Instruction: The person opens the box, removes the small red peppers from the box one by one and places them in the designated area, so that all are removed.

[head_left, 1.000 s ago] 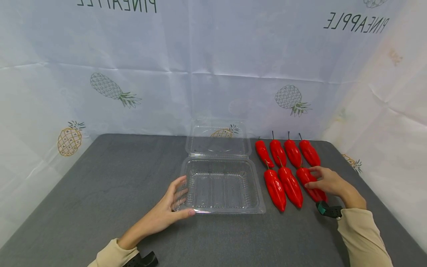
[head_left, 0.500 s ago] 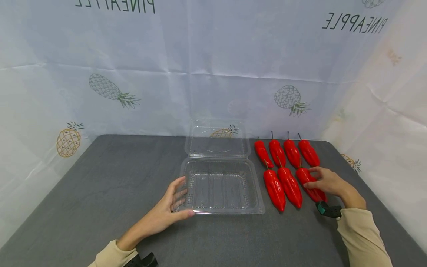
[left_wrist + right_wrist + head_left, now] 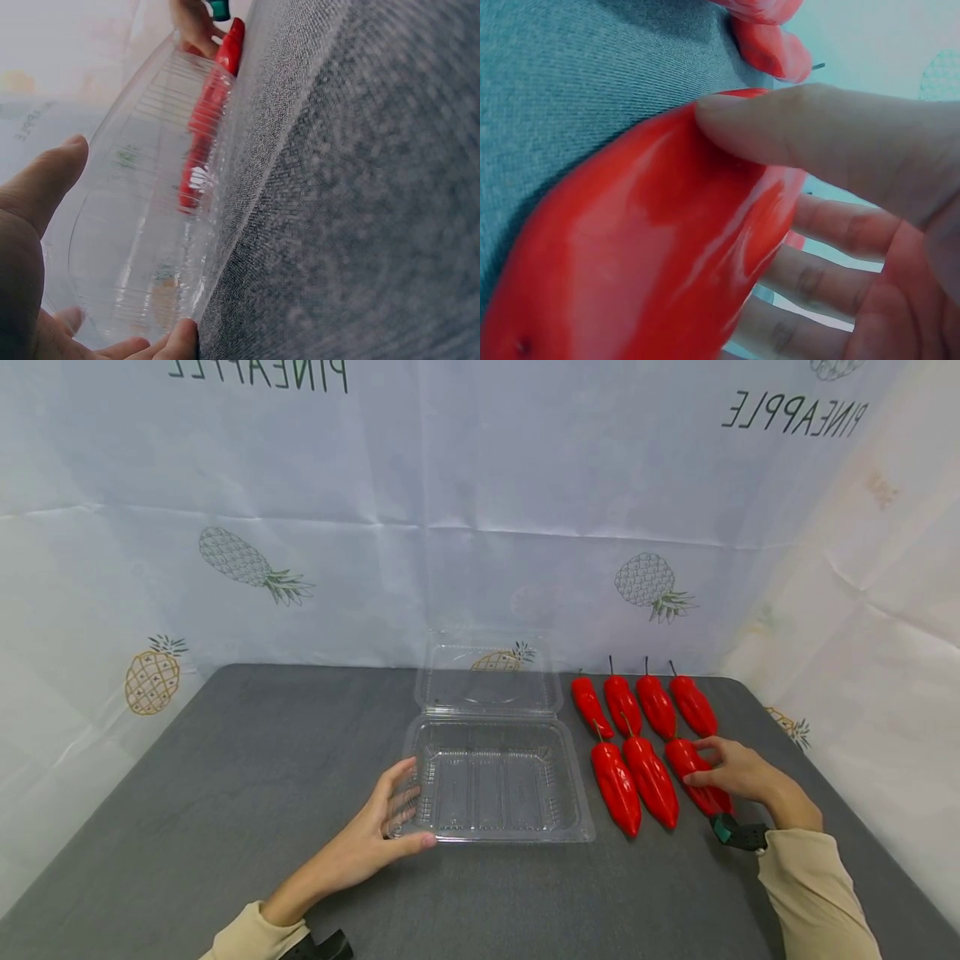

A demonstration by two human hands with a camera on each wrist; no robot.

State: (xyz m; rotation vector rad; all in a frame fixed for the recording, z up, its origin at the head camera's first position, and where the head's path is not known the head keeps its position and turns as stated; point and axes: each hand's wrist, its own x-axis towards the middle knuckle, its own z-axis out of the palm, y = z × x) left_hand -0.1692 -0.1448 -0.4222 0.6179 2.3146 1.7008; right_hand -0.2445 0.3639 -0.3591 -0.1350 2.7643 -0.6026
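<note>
In the head view an open, clear plastic clamshell container (image 3: 491,842) lies on the table, its lid (image 3: 487,681) tilted back against the cloth. My left hand (image 3: 363,843) touches its left side, fingers along the wall and thumb extended at the front corner; the left wrist view also shows these fingers, spread and nearly straight, by the clear wall. My right hand (image 3: 738,772) holds a glossy red chili pepper (image 3: 652,232) at the right end of the front row, thumb on one side and fingers on the other. The pepper lies on the table, partly hidden by the hand.
Two more red chili peppers, one left (image 3: 617,789) and one middle (image 3: 651,781), lie between container and right hand. Several others form a back row (image 3: 621,703) near the table's far edge. A grey table (image 3: 225,793) meets a pineapple-print cloth (image 3: 465,485) behind.
The head view shifts very slightly. Both hands, the container and the peppers keep their places.
</note>
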